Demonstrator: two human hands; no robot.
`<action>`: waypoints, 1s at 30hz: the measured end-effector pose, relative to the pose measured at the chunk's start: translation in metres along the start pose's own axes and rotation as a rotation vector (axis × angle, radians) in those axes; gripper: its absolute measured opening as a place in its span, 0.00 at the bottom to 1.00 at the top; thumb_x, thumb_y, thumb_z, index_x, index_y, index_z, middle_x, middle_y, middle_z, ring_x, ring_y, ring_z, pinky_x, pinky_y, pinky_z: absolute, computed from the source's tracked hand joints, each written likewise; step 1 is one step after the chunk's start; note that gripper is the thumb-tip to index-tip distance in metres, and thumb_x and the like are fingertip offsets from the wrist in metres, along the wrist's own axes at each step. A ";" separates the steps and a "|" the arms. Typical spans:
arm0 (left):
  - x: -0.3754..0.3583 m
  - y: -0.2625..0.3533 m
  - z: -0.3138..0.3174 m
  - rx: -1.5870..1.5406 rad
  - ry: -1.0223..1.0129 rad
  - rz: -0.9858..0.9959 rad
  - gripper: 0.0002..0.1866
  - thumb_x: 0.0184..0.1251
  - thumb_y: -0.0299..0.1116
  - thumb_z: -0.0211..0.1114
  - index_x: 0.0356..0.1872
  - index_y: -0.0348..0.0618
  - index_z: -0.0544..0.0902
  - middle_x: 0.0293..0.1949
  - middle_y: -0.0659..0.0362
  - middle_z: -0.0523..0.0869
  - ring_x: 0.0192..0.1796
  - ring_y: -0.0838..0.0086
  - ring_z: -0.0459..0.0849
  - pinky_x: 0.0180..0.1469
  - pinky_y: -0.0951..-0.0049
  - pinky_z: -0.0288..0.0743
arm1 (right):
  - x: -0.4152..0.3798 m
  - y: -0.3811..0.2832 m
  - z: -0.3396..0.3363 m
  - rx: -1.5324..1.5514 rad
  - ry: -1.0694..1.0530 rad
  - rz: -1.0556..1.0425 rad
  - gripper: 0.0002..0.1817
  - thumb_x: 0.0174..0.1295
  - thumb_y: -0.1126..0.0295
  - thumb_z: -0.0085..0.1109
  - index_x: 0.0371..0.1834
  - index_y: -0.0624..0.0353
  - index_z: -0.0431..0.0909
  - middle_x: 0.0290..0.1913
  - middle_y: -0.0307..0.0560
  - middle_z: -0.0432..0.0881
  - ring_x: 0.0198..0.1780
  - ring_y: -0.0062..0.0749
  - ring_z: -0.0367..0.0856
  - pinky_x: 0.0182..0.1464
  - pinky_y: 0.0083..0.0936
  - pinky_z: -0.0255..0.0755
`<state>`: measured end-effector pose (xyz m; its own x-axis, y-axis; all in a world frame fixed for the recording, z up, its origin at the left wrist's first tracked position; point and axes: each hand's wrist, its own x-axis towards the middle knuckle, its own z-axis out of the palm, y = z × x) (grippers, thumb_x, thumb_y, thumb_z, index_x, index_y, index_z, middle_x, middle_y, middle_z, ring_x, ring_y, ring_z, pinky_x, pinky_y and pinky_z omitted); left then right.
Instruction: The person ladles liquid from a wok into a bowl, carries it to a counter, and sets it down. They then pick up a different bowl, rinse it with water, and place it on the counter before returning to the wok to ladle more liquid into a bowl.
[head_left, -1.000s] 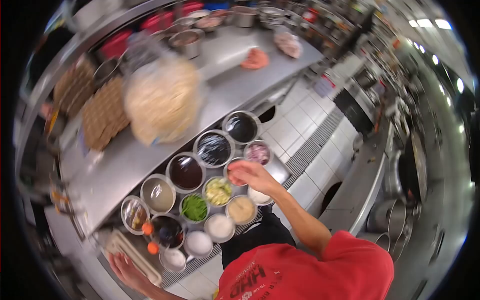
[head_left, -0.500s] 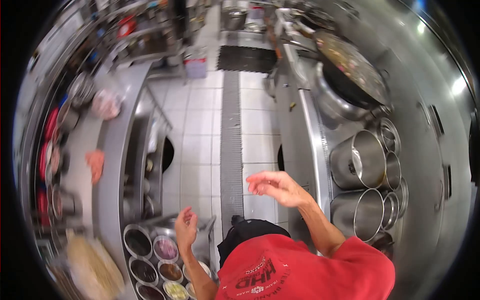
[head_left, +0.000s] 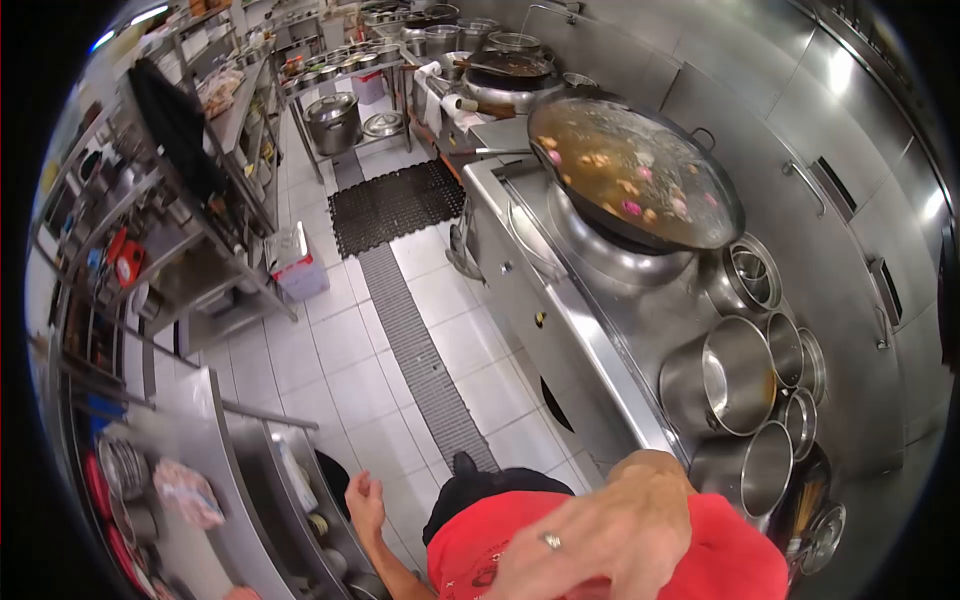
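My left hand (head_left: 366,505) is held low over the floor at the left of my body, fingers loosely curled and nothing in them. Close to the camera, in front of my red shirt, is my right hand (head_left: 615,530), back towards me and blurred by motion. Its fingertips are hidden, with a small shiny spot, perhaps a ring, on one finger. A large wok (head_left: 690,243) of brownish broth with pink and orange pieces sits on the stove to the right. Neither hand touches it. Nearest my right hand is a steel pot (head_left: 700,375) on the stove top.
More pots and lids line the wall side. The stove's metal edge (head_left: 590,340) runs along my right. On my left is a steel counter (head_left: 195,440) with a bagged pink item (head_left: 188,492). A black mat (head_left: 395,205) and a floor grate (head_left: 410,340) lie ahead.
My view has swung up and to the right, bringing the whole wok into sight. My right hand has come back towards my chest and the camera. My left hand stays low at the left.
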<state>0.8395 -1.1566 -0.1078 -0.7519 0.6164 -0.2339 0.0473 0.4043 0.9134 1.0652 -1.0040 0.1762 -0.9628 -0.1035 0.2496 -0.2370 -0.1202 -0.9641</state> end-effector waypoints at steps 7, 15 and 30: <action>0.247 0.139 0.050 0.011 -0.307 0.237 0.17 0.56 0.29 0.59 0.46 0.32 0.75 0.28 0.58 0.80 0.31 0.77 0.76 0.34 0.75 0.71 | 0.055 0.040 -0.178 -0.459 0.858 -0.168 0.12 0.49 0.82 0.53 0.39 0.70 0.77 0.48 0.60 0.74 0.43 0.38 0.75 0.51 0.31 0.67; 0.429 0.141 0.045 0.134 -0.048 -0.403 0.08 0.57 0.29 0.53 0.25 0.34 0.76 0.17 0.55 0.77 0.16 0.73 0.74 0.17 0.75 0.68 | 0.116 0.276 -0.416 0.168 1.289 0.455 0.06 0.52 0.69 0.62 0.29 0.58 0.78 0.30 0.38 0.79 0.33 0.18 0.74 0.33 0.18 0.68; 0.667 0.125 0.045 0.888 -0.639 -0.322 0.15 0.55 0.43 0.55 0.21 0.41 0.80 0.18 0.48 0.79 0.23 0.59 0.80 0.25 0.59 0.72 | 0.327 0.320 -0.847 0.102 1.540 0.739 0.33 0.46 0.57 0.66 0.55 0.60 0.69 0.42 0.47 0.77 0.35 0.28 0.75 0.32 0.25 0.72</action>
<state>0.3730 -0.6644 -0.1641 -0.3527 0.5263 -0.7737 0.5525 0.7845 0.2817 0.5644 -0.2402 -0.1284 -0.0971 0.8059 -0.5841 0.2323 -0.5523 -0.8006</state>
